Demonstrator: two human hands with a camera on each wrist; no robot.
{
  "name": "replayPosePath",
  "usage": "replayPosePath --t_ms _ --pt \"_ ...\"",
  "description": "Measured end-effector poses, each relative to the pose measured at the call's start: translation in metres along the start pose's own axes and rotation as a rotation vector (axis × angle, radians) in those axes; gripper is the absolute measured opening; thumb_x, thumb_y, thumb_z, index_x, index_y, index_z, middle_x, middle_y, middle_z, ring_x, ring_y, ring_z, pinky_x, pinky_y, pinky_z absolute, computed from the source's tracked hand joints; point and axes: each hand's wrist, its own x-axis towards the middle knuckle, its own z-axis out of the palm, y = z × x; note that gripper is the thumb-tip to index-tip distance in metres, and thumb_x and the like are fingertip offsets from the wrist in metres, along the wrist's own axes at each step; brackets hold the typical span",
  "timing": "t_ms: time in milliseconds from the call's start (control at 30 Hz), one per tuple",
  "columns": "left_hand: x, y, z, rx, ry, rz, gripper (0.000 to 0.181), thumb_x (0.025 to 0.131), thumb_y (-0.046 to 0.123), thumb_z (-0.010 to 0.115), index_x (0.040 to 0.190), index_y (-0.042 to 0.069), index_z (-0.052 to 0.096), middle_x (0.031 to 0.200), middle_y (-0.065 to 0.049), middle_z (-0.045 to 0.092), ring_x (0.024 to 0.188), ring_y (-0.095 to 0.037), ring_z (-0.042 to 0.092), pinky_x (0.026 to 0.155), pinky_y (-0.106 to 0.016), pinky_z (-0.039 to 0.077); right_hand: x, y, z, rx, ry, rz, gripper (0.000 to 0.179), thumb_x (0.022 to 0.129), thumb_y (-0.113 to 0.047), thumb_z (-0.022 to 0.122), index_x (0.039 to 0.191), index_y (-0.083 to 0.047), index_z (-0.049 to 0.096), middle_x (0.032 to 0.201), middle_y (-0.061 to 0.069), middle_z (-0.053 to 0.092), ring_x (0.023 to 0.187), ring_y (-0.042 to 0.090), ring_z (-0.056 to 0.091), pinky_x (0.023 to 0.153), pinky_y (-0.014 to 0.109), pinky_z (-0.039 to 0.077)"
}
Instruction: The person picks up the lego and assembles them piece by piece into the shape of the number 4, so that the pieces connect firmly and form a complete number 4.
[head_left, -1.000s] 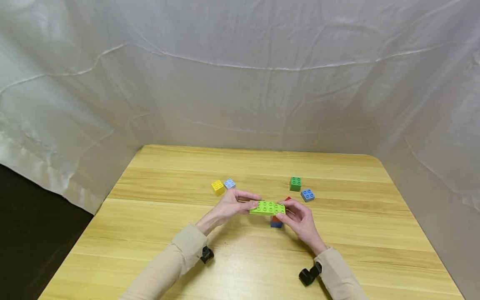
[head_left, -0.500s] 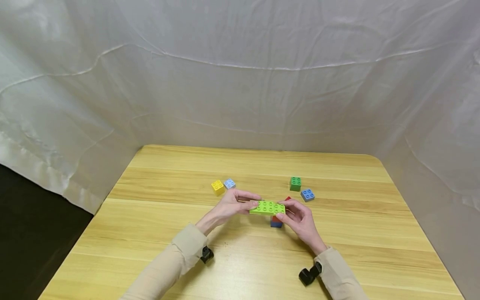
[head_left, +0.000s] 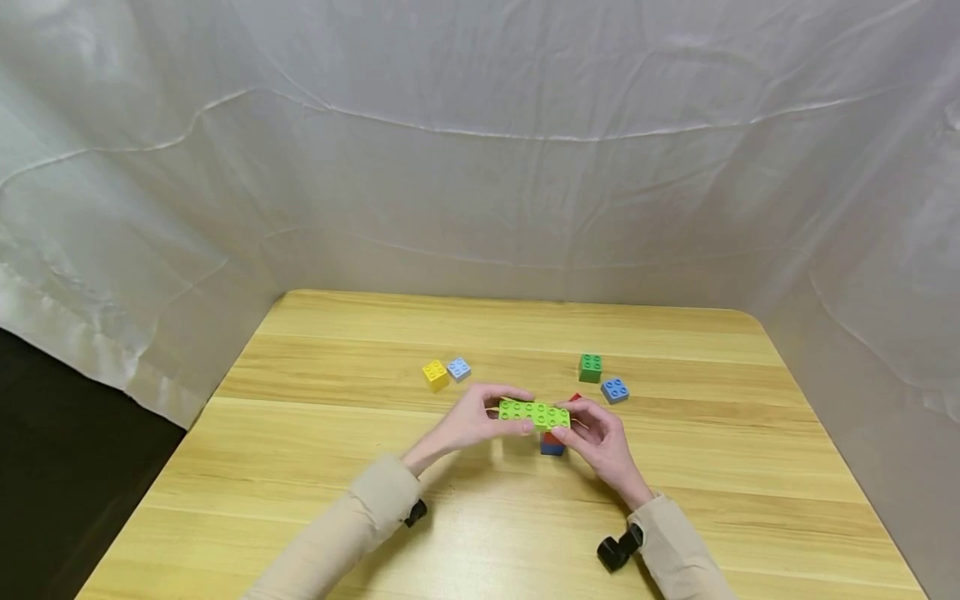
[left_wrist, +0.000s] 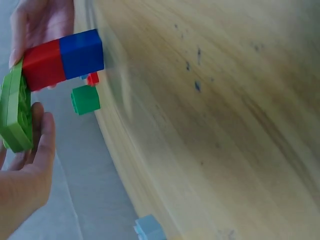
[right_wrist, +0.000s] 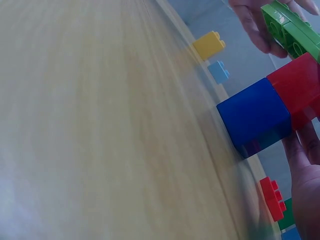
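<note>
A lime-green studded toy brick piece (head_left: 534, 412) lies across the top of a red brick (left_wrist: 44, 64), overhanging to the left. Below the red one is a dark blue brick (head_left: 552, 448), standing on the table. My left hand (head_left: 474, 418) grips the overhanging part, thumb along the front and fingers behind; the left wrist view hides the thumb. At the right end, my right hand (head_left: 606, 446) pinches the lime-green piece between thumb and fingers. In the right wrist view, the red and blue bricks sit between my right hand (right_wrist: 306, 180) and the table.
A yellow brick (head_left: 435, 375) and a light blue brick (head_left: 459, 369) stand behind my left hand. Farther right are a green brick (head_left: 590, 367) and a blue brick (head_left: 615, 390). Another red brick (right_wrist: 272, 198) is mostly hidden behind my right hand. Pale curtains (head_left: 525, 192) surround the wooden table (head_left: 337, 333).
My left thumb has come off the studs and down to the front side, and the left fingers have slid right along the back. My right hand and the bricks stay put.
</note>
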Motion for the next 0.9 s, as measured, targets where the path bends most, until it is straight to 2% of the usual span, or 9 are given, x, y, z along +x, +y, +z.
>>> replayPosePath --t_ms 133,267,400,533,767,900 --pt "0.0 0.002 0.005 0.136 0.037 0.048 0.047 0.087 0.018 0.08 0.129 0.003 0.066 0.123 -0.017 0.071 0.081 -0.01 0.064 0.069 -0.019 0.057 -0.001 -0.001 0.0 -0.002 -0.002 0.014 0.033 0.089 0.012 0.066 0.12 0.017 0.056 0.115 -0.005 0.066 0.11 0.006 0.066 0.097 0.02 0.056" --pt "0.001 0.002 0.006 0.188 0.049 0.075 0.043 0.087 0.019 0.079 0.126 0.003 0.068 0.122 -0.019 0.072 0.074 -0.007 0.061 0.064 -0.018 0.054 -0.001 -0.003 -0.001 -0.028 -0.001 0.05 0.035 0.089 0.008 0.068 0.122 0.013 0.058 0.115 -0.005 0.067 0.109 0.006 0.066 0.097 0.02 0.056" --pt "0.001 0.003 0.006 0.201 0.044 0.077 0.041 0.088 0.018 0.078 0.125 0.003 0.069 0.122 -0.019 0.072 0.073 -0.008 0.061 0.064 -0.017 0.053 -0.002 -0.006 -0.004 -0.045 -0.012 0.084 0.041 0.089 0.005 0.07 0.127 0.012 0.057 0.12 -0.006 0.067 0.114 0.004 0.065 0.1 0.018 0.053" --pt "0.001 0.004 0.005 0.209 0.04 0.077 0.04 0.088 0.016 0.078 0.124 0.003 0.069 0.119 -0.019 0.073 0.073 -0.009 0.061 0.063 -0.018 0.054 -0.003 -0.008 -0.01 -0.012 -0.035 0.065 0.05 0.087 0.008 0.071 0.132 0.015 0.051 0.128 -0.001 0.066 0.121 0.004 0.062 0.106 0.019 0.05" --pt "0.001 0.004 0.005 0.205 0.04 0.066 0.039 0.088 0.014 0.078 0.124 0.003 0.069 0.119 -0.019 0.073 0.073 -0.011 0.063 0.063 -0.019 0.055 -0.003 -0.007 -0.027 0.038 -0.081 0.054 0.061 0.085 0.011 0.071 0.139 0.014 0.044 0.137 0.012 0.062 0.128 0.012 0.06 0.112 0.028 0.046" --pt "0.002 0.004 0.005 0.206 0.039 0.062 0.038 0.088 0.015 0.078 0.124 0.004 0.07 0.121 -0.018 0.073 0.073 -0.011 0.064 0.064 -0.019 0.055 -0.003 -0.006 -0.038 0.05 -0.094 0.065 0.063 0.086 0.012 0.069 0.142 0.014 0.041 0.141 0.015 0.059 0.132 0.017 0.057 0.114 0.028 0.045"
